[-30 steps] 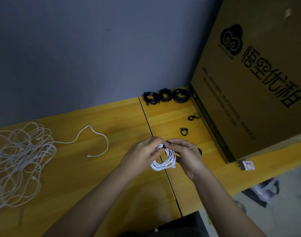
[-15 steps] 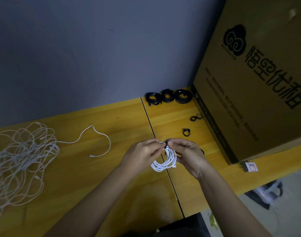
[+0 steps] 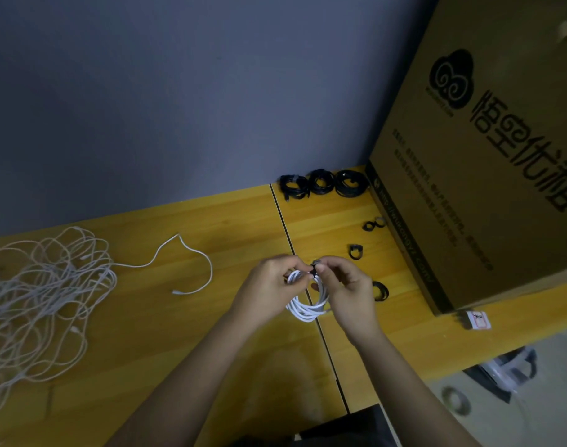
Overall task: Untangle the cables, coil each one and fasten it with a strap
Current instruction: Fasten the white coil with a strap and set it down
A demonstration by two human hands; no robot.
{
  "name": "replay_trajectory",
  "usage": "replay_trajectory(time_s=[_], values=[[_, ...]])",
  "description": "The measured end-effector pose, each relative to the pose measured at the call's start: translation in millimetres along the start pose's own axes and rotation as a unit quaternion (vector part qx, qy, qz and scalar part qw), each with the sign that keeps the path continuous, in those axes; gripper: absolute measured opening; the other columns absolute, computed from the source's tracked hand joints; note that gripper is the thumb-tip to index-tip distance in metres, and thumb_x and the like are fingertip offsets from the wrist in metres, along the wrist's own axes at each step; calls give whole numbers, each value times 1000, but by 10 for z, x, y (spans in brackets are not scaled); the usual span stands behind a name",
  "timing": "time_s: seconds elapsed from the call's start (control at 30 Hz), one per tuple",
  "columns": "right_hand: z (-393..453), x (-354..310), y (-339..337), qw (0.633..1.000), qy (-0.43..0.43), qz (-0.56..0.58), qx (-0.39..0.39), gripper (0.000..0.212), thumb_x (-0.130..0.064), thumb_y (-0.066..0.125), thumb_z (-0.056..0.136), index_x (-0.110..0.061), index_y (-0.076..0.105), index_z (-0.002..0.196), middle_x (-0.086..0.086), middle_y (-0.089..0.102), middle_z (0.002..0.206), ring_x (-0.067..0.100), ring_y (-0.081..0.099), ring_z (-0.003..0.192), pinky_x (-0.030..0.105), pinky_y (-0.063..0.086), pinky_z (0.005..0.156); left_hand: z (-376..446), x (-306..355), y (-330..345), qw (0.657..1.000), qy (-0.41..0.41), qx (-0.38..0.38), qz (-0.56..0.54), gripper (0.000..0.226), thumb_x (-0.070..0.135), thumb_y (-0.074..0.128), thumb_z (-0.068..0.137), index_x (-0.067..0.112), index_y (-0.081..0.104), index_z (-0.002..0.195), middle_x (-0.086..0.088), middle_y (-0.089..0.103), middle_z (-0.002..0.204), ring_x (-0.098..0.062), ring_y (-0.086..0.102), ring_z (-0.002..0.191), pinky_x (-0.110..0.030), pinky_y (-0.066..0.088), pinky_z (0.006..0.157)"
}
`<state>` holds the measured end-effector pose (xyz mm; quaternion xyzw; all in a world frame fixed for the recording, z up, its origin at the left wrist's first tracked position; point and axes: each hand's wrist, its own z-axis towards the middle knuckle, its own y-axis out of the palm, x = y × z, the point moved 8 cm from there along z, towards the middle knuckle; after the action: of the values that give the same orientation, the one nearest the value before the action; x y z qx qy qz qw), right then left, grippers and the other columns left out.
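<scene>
Above the yellow wooden tabletop (image 3: pixel 211 333), the left hand (image 3: pixel 269 285) and right hand (image 3: pixel 346 288) pinch a small black strap (image 3: pixel 315 268) at the top of the coiled white cable (image 3: pixel 304 301). The cable looks light, limp and springy; best held at the strapped bunch.
</scene>
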<state>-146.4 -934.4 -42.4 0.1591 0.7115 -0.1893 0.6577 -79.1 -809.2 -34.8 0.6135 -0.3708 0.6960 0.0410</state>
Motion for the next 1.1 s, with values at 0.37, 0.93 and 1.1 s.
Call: replay_trajectory(time_s=[0.37,0.93,1.1], values=[[49,-201,35,991,-64,-45,-105,18,1,60,89,-8,74,94,-3,67,95,3,59,64,15,45,50,-8,-38,-141,984,-57,6,-167,15,15,75,79,30,70,78,5,73,72,-7,67,65,-18,49,64],[192,-249,195,938,-223,-242,-109,21,3,62,84,-4,72,101,-10,59,99,-3,59,84,11,47,65,84,-351,-67,921,-200,40,-331,17,3,77,76,15,74,88,-5,75,79,-13,71,70,-16,52,63],[283,-41,118,977,-109,-161,-82,18,1,64,86,-12,74,94,-5,68,94,2,64,87,20,51,67,142,-346,-45,955,-166,57,-241,19,2,74,79,20,71,86,4,74,76,-7,68,68,-20,54,67]])
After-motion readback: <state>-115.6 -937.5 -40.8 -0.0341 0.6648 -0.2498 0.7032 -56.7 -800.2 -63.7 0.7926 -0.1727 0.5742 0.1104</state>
